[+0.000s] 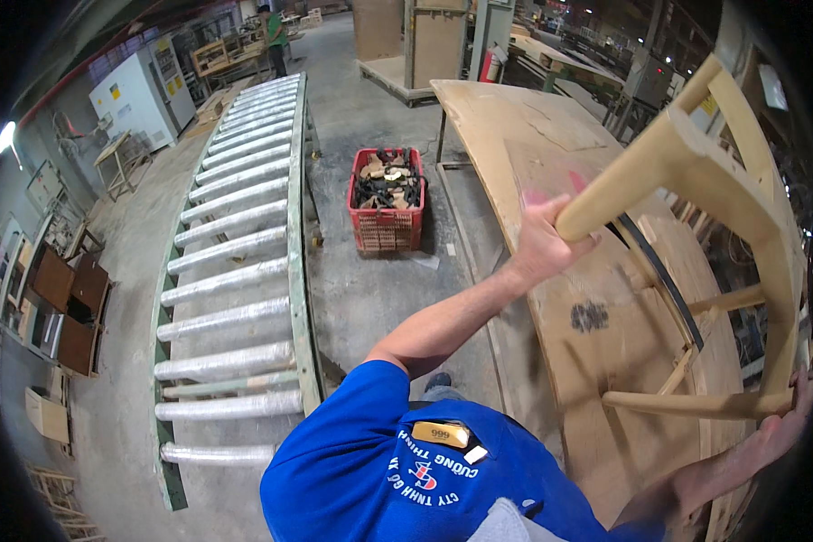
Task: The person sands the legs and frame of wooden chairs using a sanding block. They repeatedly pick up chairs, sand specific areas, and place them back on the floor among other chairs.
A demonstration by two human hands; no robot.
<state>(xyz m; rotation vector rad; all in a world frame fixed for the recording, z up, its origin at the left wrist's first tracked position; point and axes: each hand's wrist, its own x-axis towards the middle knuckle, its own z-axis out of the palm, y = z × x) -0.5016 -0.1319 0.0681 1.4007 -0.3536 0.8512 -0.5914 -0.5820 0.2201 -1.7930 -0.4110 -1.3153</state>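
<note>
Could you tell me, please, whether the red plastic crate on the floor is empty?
No, the red plastic crate is filled with pale wooden offcuts and dark pieces heaped up to its rim.

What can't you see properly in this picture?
- Right hand: at the head view's dark rim, fingers partly behind the chair frame.
- Left hand: its palm is hidden against the chair leg.
- Red crate: pieces inside too small to tell.
- Far person: tiny, unclear.
- Table: right part covered by the frame.
</note>
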